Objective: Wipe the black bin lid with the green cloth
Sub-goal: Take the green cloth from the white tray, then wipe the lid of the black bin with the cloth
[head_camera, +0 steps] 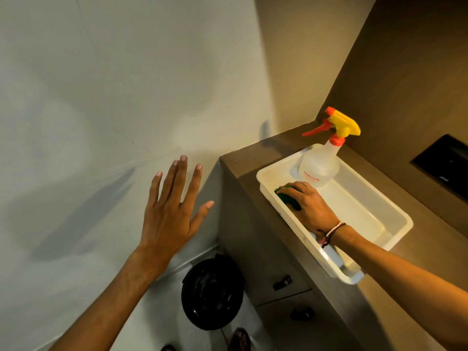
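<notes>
A round black bin with its glossy lid point(212, 292) stands on the floor in the corner, between the wall and the brown cabinet. The green cloth point(287, 198) lies inside a white tray point(395, 231) on the cabinet top. My right hand point(307, 203) rests on the cloth, fingers curled over it and covering most of it. My left hand point(172, 211) is held up in front of the wall with fingers spread and holds nothing. It is well above the bin.
A clear spray bottle point(320, 165) with a yellow and red trigger stands at the tray's far end. The brown cabinet point(266, 249) has two dark knobs point(282, 282) on its front. A dark recess point(445, 160) sits in the right wall. Shoe tips point(239, 339) show at the bottom.
</notes>
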`<state>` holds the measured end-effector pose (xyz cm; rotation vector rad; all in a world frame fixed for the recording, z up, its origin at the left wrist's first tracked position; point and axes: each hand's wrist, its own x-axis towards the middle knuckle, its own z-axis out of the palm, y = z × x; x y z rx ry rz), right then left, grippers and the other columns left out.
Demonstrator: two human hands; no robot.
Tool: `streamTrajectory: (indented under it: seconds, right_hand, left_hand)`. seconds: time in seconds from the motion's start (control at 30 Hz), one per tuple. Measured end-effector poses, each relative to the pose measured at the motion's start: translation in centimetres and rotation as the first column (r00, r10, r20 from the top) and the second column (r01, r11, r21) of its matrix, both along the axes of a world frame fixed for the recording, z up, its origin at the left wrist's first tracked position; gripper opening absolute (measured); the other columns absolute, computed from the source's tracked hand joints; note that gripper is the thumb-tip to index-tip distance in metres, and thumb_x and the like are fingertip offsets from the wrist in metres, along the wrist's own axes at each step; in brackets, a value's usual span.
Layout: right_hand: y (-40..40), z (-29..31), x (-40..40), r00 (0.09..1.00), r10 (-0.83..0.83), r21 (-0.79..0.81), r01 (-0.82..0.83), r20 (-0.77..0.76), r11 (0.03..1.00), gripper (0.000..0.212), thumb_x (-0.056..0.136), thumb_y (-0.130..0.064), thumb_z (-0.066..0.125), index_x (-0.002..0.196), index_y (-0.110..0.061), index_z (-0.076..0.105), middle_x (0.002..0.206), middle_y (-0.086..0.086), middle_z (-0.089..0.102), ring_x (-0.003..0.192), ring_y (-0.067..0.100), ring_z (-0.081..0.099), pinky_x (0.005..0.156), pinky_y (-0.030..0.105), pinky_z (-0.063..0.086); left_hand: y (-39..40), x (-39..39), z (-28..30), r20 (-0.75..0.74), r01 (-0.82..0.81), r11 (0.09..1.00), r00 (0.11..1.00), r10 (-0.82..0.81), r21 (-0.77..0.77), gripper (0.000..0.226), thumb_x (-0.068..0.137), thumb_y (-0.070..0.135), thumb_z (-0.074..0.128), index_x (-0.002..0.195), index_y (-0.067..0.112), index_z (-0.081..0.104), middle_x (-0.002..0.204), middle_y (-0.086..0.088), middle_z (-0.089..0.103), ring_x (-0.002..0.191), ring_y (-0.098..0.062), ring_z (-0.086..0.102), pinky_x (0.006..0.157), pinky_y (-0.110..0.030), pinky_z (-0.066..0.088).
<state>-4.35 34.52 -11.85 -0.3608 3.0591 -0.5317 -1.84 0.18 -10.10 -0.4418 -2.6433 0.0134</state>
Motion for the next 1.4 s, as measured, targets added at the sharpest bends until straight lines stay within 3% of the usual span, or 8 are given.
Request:
streamTrajectory:
  seconds: [0.4,0.5,0.6,0.77,0.93,1.1,1.27,1.4]
  right_hand:
    - [-5.7,10.3,12.4,0.875,-0.417,-0.481,0.263,-0.245,0.836,0.036,0.096,-0.023,0.057,0.131,-0.017,0.063,0.128,-0.008,0.065,0.115,0.013,0.063,0.101,0.023,0.053]
    - [-12.1,3.4,15.8,0.905,-0.406,-0.675,0.221,-0.128,0.704,0.031,0.094,-0.027,0.060,0.123,-0.039,0.066,0.133,-0.008,0.067,0.124,0.027,0.065,0.100,0.055,0.055]
    - [-18.3,-8.0,17.9,0.880,-0.450,-0.812,0.370,0.151,0.451,0.032,0.083,-0.014,0.069,0.106,-0.034,0.077,0.118,-0.004,0.078,0.113,0.021,0.073,0.094,0.036,0.060]
    - [-22.0,-33.0,18.7,0.518,-0.507,-0.630,0.773,0.689,-0.066,0.019,0.091,-0.017,0.068,0.102,-0.027,0.079,0.105,0.000,0.079,0.104,0.023,0.075,0.075,0.021,0.062]
    - [-19.8,-48.3,14.3,0.628,-0.619,-0.599,0.743,0.471,0.298,0.026,0.097,-0.017,0.058,0.122,-0.017,0.065,0.104,-0.003,0.070,0.096,0.003,0.067,0.080,0.017,0.057]
    - [-18.5,-57.7,9.9,0.792,-0.565,-0.255,0.610,0.233,0.750,0.045,0.104,-0.027,0.049,0.147,-0.018,0.049,0.149,0.015,0.052,0.138,0.030,0.048,0.111,0.039,0.044]
    - [-20.0,-60.1,8.7,0.790,-0.591,0.075,0.588,0.161,0.806,0.060,0.106,-0.049,0.030,0.160,-0.022,0.030,0.170,0.019,0.021,0.160,0.034,0.015,0.129,0.055,0.012]
    - [-21.0,-60.7,5.3,0.823,-0.564,0.131,0.553,0.066,0.823,0.062,0.105,-0.052,0.029,0.158,-0.021,0.035,0.168,0.021,0.026,0.158,0.035,0.022,0.127,0.058,0.024]
  left_hand:
    - [-5.3,1.6,-6.0,0.078,0.181,0.967,0.977,-0.198,0.178,0.073,0.106,0.058,0.030,0.160,0.009,0.028,0.167,-0.022,0.023,0.156,-0.036,0.023,0.124,-0.054,0.028]
    - [-7.4,2.4,-14.0,0.225,0.173,0.967,0.951,-0.213,0.186,0.073,0.106,0.058,0.026,0.161,0.010,0.024,0.168,-0.020,0.022,0.156,-0.033,0.021,0.125,-0.052,0.024]
    - [-9.6,4.1,-23.9,0.425,0.116,0.983,0.890,-0.166,0.141,0.078,0.104,0.061,0.024,0.161,0.008,0.023,0.168,-0.020,0.022,0.156,-0.033,0.024,0.124,-0.055,0.026]
    - [-12.0,7.7,-42.9,0.740,0.015,0.996,0.669,-0.074,0.086,0.100,0.096,0.078,0.019,0.160,0.002,0.021,0.167,-0.020,0.026,0.153,-0.035,0.030,0.125,-0.054,0.025]
    - [-10.1,7.0,-54.6,0.781,0.098,0.975,0.584,-0.220,0.201,0.121,0.081,0.089,0.037,0.162,0.003,0.011,0.170,-0.019,0.013,0.157,-0.033,0.017,0.127,-0.054,0.019]
    - [-8.4,3.6,-59.7,0.869,0.140,0.967,0.426,-0.254,0.214,0.159,0.053,0.087,0.071,0.161,0.010,-0.016,0.171,-0.013,-0.015,0.158,-0.026,-0.010,0.129,-0.046,-0.002]
    - [-8.0,2.2,-61.3,0.879,0.181,0.966,0.409,-0.245,0.185,0.166,0.047,0.085,0.078,0.161,0.009,-0.015,0.171,-0.009,-0.019,0.158,-0.023,-0.015,0.130,-0.050,-0.001]
    - [-8.3,1.9,-61.8,0.872,0.195,0.961,0.414,-0.261,0.195,0.165,0.045,0.090,0.073,0.162,0.009,-0.010,0.172,-0.008,-0.014,0.158,-0.021,-0.014,0.129,-0.053,-0.001]
